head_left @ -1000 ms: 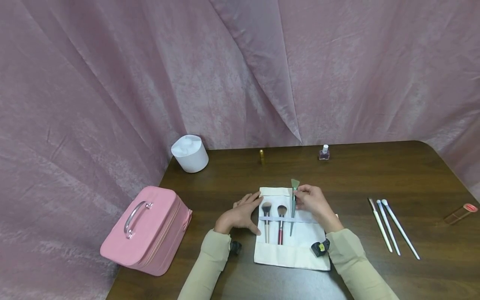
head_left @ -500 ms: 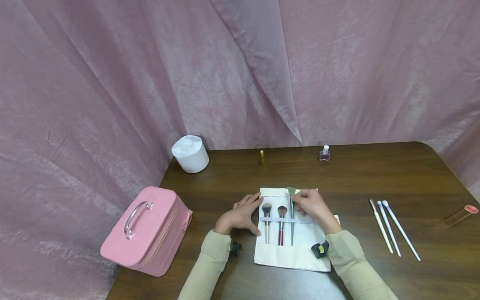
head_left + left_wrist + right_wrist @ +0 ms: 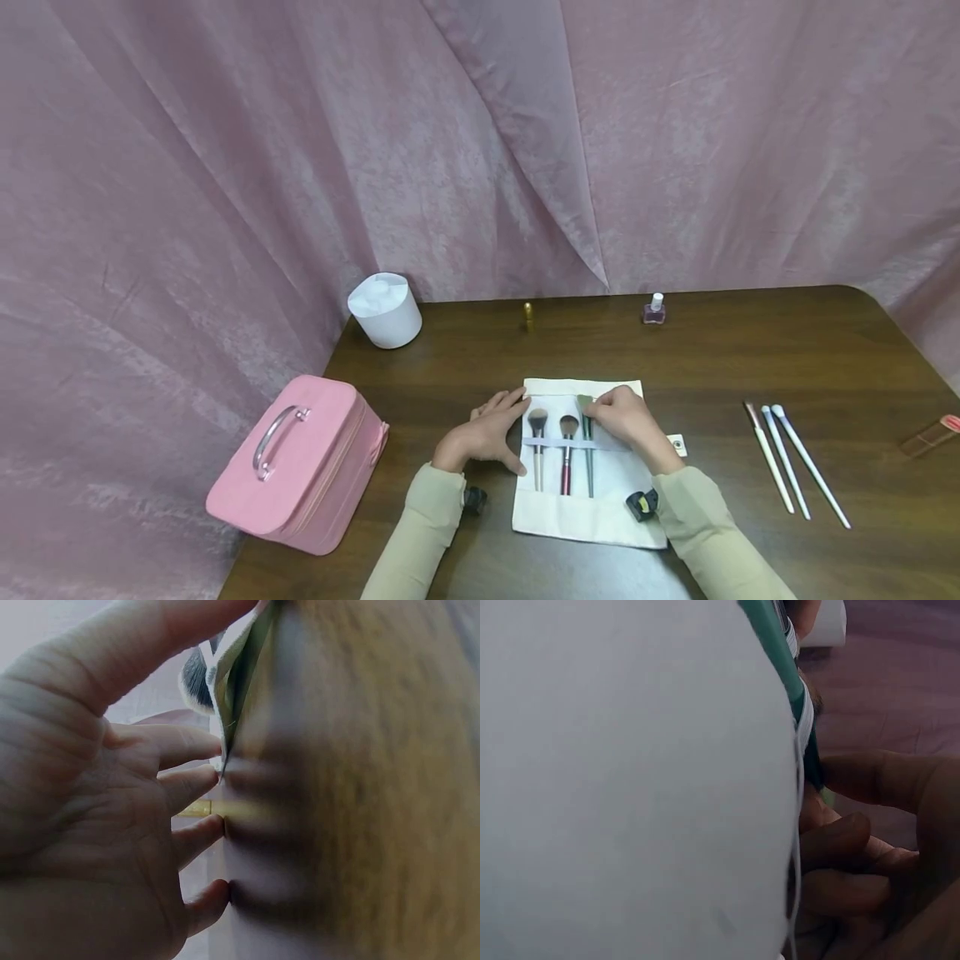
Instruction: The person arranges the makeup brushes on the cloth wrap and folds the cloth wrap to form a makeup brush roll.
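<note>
A white cloth brush roll (image 3: 551,518) lies unfolded on the table, with an elastic band across it. Under the band sit a pale-handled makeup brush (image 3: 537,454) and a red-handled one (image 3: 566,467). To their right, a green makeup brush (image 3: 589,462) passes beneath the band too; my right hand (image 3: 628,419) pinches it near its bristle end. In the right wrist view the green handle (image 3: 775,649) runs under the elastic to the fingertips. My left hand (image 3: 487,433) rests at the roll's left edge, fingers (image 3: 191,847) spread and touching the table.
Three slim white brushes (image 3: 791,458) lie to the right, with a lipstick tube (image 3: 930,437) beyond. A pink case (image 3: 300,467) stands at the left. Along the back are a white paper roll (image 3: 386,312), a small gold tube (image 3: 528,317) and a nail polish bottle (image 3: 654,310).
My right hand has drawn the green brush down toward me, further under the elastic band, and its handle now lines up with the other two. The left hand has stayed in place.
</note>
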{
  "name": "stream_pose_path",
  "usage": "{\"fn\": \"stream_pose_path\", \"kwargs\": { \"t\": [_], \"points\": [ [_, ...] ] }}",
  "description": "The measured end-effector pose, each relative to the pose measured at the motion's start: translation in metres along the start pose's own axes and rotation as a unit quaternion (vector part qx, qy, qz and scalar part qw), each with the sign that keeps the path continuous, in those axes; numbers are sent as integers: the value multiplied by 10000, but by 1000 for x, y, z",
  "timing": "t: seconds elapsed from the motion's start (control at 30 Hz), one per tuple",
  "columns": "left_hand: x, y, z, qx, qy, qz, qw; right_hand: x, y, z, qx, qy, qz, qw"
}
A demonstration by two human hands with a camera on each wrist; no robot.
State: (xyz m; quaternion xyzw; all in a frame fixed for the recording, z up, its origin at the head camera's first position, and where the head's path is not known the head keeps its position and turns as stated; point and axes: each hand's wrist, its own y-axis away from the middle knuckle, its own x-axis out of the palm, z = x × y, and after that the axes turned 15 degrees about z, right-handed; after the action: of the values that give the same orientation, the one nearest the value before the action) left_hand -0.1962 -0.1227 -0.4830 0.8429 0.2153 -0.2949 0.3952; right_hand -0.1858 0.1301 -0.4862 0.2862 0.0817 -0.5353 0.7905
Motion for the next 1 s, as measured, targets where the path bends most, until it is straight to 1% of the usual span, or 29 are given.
{"fn": "stream_pose_path", "kwargs": {
  "t": [0.1, 0.3, 0.43, 0.67, 0.87, 1.0],
  "points": [
    [1, 0, -1, 19, 36, 20, 10000, 1, 2, 0, 123, 176, 100, 9997],
    [3, -1, -3, 26, -45, 28, 10000, 2, 6, 1, 175, 528, 233, 9982],
    [3, -1, -4, -22, -60, 28, 10000, 2, 9, 3, 68, 727, 445, 9963],
    [0, 1, -4, -38, -9, 5, 10000, -3, 13, 7, -85, 1109, 549, 9923],
    [-2, 1, -5, -57, -28, 3, 10000, -5, 14, 7, -226, 1215, 616, 9904],
    [-2, 1, -4, -81, -62, 39, 9999, -9, 16, 6, -288, 1144, 693, 9906]
  ]
}}
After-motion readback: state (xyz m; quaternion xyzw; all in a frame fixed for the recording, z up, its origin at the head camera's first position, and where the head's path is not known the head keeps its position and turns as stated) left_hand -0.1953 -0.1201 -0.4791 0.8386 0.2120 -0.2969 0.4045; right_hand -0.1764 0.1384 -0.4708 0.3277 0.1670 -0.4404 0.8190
